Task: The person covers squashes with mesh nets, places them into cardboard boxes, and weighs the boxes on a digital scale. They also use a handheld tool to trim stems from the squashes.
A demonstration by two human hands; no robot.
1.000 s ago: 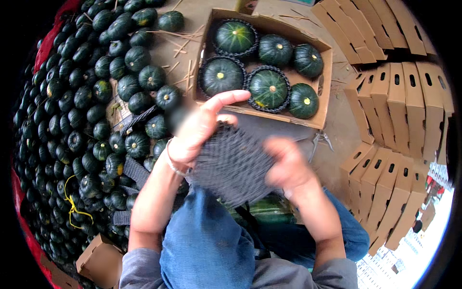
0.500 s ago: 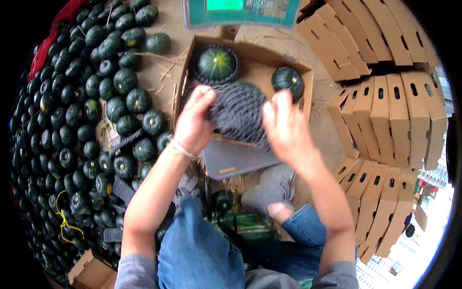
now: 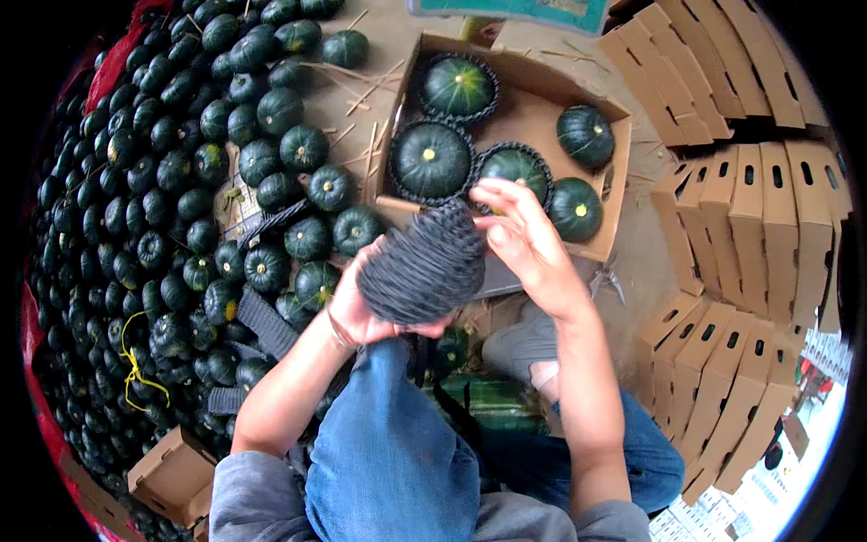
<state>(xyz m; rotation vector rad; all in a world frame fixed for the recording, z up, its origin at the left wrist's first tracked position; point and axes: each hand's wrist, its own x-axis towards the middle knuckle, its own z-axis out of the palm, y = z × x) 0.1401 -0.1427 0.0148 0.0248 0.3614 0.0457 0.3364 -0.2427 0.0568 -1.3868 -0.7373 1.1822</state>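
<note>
My left hand [image 3: 352,294] is closed around the near side and underside of a netted pumpkin [image 3: 423,266]. Its black foam net covers it fully and gathers to a narrow top, so the skin is hidden. Beside that top, my right hand [image 3: 528,237] is open, fingers apart; I cannot tell if a fingertip touches the net. Just beyond stands an open cardboard box [image 3: 542,77]. Inside are green pumpkins in black nets, such as a netted one at the left [image 3: 432,158], and two bare ones at the right, a far bare pumpkin [image 3: 585,136] and a near bare pumpkin [image 3: 575,210].
A large heap of dark green pumpkins [image 3: 135,199] fills the left. Folded cardboard boxes [image 3: 745,226] stand in rows at the right. A green scale [image 3: 542,11] is behind the box. Pliers [image 3: 610,283] lie by its near right corner, and loose black nets [image 3: 266,321] by the heap.
Both hands held the net over the box before. Now the left hand has it nearer my body, and the right hand's fingers have opened. The view has shifted, showing more of the box.
</note>
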